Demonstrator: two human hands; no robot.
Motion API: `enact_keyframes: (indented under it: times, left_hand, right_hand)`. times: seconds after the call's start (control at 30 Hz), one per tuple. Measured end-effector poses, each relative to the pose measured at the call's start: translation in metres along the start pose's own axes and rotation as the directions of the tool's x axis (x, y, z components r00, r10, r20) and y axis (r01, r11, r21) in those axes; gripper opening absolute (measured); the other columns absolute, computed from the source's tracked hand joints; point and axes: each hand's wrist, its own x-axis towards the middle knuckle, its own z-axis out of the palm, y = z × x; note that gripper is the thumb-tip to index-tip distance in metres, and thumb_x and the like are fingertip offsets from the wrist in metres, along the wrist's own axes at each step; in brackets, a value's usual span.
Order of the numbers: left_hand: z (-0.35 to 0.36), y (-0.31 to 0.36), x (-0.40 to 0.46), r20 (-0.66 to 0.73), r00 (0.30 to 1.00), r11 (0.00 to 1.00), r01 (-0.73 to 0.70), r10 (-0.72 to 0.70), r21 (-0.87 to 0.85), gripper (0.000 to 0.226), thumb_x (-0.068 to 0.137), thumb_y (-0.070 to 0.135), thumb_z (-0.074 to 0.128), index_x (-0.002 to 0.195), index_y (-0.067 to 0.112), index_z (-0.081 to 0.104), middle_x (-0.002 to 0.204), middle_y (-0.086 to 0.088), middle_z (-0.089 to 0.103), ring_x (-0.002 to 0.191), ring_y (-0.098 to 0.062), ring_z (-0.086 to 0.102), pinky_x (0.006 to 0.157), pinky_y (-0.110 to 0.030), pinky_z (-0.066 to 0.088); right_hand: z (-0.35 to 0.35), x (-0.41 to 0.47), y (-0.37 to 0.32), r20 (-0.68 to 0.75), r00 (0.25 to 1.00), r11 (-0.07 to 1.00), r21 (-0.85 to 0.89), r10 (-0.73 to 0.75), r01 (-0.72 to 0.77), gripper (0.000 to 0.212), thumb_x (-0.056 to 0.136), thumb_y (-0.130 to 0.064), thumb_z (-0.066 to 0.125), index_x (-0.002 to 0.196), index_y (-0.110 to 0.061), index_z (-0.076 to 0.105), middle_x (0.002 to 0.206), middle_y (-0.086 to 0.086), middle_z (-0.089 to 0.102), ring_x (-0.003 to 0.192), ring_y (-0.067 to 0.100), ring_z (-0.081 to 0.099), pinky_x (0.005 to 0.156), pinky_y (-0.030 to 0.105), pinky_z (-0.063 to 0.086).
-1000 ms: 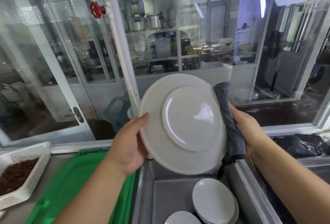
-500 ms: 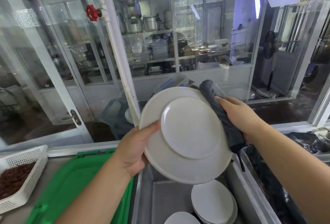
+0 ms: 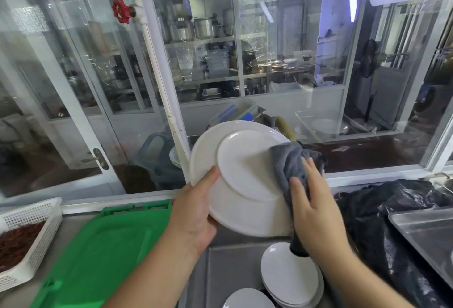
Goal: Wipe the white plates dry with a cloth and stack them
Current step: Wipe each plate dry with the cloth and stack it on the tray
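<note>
Now the steel bench [image 3: 73,224] in front of me carries a green tray [image 3: 98,246] and, at the far left, a white basket [image 3: 29,217]; the sink [image 3: 220,271] below holds more plates [image 3: 289,275]. The white plate [image 3: 235,175] is up over the sink, underside toward me. My left hand [image 3: 196,212] grips its lower-left rim. My right hand [image 3: 311,204] has slid in from the edge, fingers flat, pressing the grey cloth [image 3: 286,160] onto the plate's back. So I judge the rim done and the underside being dried, stacking soon.
</note>
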Motion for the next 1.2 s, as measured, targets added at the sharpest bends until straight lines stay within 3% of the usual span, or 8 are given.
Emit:
enact_keyframes:
  times: [0.13, 0.23, 0.33, 0.57, 0.8, 0.93, 1.03, 1.2]
  left_hand:
    - [0.007, -0.007, 0.000, -0.020, 1.000, 0.999, -0.023, 0.022, -0.027, 0.052, 0.078, 0.026, 0.078, 0.126, 0.008, 0.074, 0.121, -0.016, 0.078, 0.114, -0.034, 0.075, 0.101, -0.050, 0.057]
    - [0.008, -0.008, 0.000, 0.002, 0.999, 0.999, -0.036, 0.036, -0.024, 0.045, 0.081, 0.026, 0.076, 0.122, 0.007, 0.077, 0.119, -0.020, 0.078, 0.110, -0.035, 0.077, 0.090, -0.047, 0.063]
    - [0.010, -0.011, -0.003, 0.047, 0.998, 0.999, -0.040, 0.041, -0.022, 0.040, 0.081, 0.022, 0.073, 0.117, 0.006, 0.080, 0.121, -0.022, 0.077, 0.110, -0.032, 0.077, 0.081, -0.039, 0.066]
    - [0.012, -0.010, -0.010, 0.056, 0.994, 0.996, -0.091, 0.091, 0.003, 0.051, 0.078, 0.024, 0.075, 0.126, 0.006, 0.076, 0.120, -0.019, 0.078, 0.111, -0.034, 0.076, 0.084, -0.040, 0.066]
    - [0.007, 0.003, -0.015, 0.029, 0.992, 0.992, -0.124, 0.123, 0.028, 0.050, 0.079, 0.026, 0.075, 0.126, 0.008, 0.074, 0.120, -0.013, 0.079, 0.116, -0.031, 0.075, 0.105, -0.050, 0.055]
    - [0.004, 0.001, -0.017, 0.012, 0.991, 0.989, -0.131, 0.130, 0.066, 0.049, 0.077, 0.026, 0.075, 0.121, 0.006, 0.075, 0.116, -0.014, 0.080, 0.113, -0.034, 0.075, 0.103, -0.051, 0.056]
    - [0.005, -0.002, -0.017, 0.012, 0.992, 0.987, -0.127, 0.126, 0.102, 0.045, 0.075, 0.026, 0.076, 0.115, 0.006, 0.078, 0.111, -0.015, 0.081, 0.107, -0.034, 0.077, 0.092, -0.047, 0.062]
    - [0.004, 0.002, -0.012, 0.108, 0.983, 0.976, -0.165, 0.151, 0.138, 0.038, 0.075, 0.028, 0.080, 0.109, 0.012, 0.084, 0.113, -0.021, 0.079, 0.104, -0.035, 0.078, 0.079, -0.041, 0.065]
  right_hand:
    - [0.013, -0.025, -0.006, 0.079, 0.961, 0.940, -0.201, -0.267, 0.277, 0.060, 0.102, -0.050, 0.040, 0.159, -0.030, 0.041, 0.167, -0.021, 0.026, 0.160, 0.004, 0.004, 0.129, 0.031, 0.011]
    - [0.012, -0.021, -0.021, 0.228, 0.869, 0.784, -0.376, -0.439, 0.494, 0.060, 0.103, -0.048, 0.036, 0.157, -0.024, 0.046, 0.166, -0.011, 0.035, 0.158, 0.013, 0.015, 0.127, 0.025, 0.007]
    - [0.011, -0.004, -0.042, 0.416, 0.791, 0.677, -0.420, -0.449, 0.605, 0.062, 0.106, -0.051, 0.026, 0.162, -0.024, 0.038, 0.170, -0.006, 0.030, 0.159, 0.022, 0.021, 0.125, 0.022, -0.002]
    - [0.014, 0.062, -0.077, 0.487, 0.750, 0.690, -0.346, -0.448, 0.636, 0.054, 0.109, -0.029, 0.049, 0.162, -0.023, 0.037, 0.170, -0.005, 0.031, 0.156, 0.018, 0.027, 0.121, 0.012, 0.002]
    - [0.009, 0.089, -0.066, 0.312, 0.905, 0.816, -0.413, -0.291, 0.404, 0.054, 0.112, -0.035, 0.038, 0.165, -0.028, 0.029, 0.171, -0.006, 0.029, 0.156, 0.021, 0.030, 0.125, 0.039, 0.026]
    - [0.010, 0.057, -0.049, 0.229, 0.944, 0.862, -0.397, -0.239, 0.314, 0.056, 0.111, -0.035, 0.039, 0.165, -0.026, 0.029, 0.172, -0.007, 0.026, 0.158, 0.018, 0.023, 0.125, 0.030, 0.018]
    - [0.013, 0.027, -0.044, 0.267, 0.916, 0.844, -0.373, -0.300, 0.385, 0.053, 0.110, -0.033, 0.043, 0.162, -0.024, 0.036, 0.170, -0.008, 0.029, 0.156, 0.011, 0.020, 0.122, 0.016, 0.005]
    - [0.010, 0.017, -0.054, 0.452, 0.763, 0.752, -0.256, -0.463, 0.608, 0.054, 0.110, -0.043, 0.031, 0.163, -0.033, 0.032, 0.169, -0.020, 0.020, 0.159, 0.010, 0.017, 0.126, 0.017, 0.005]
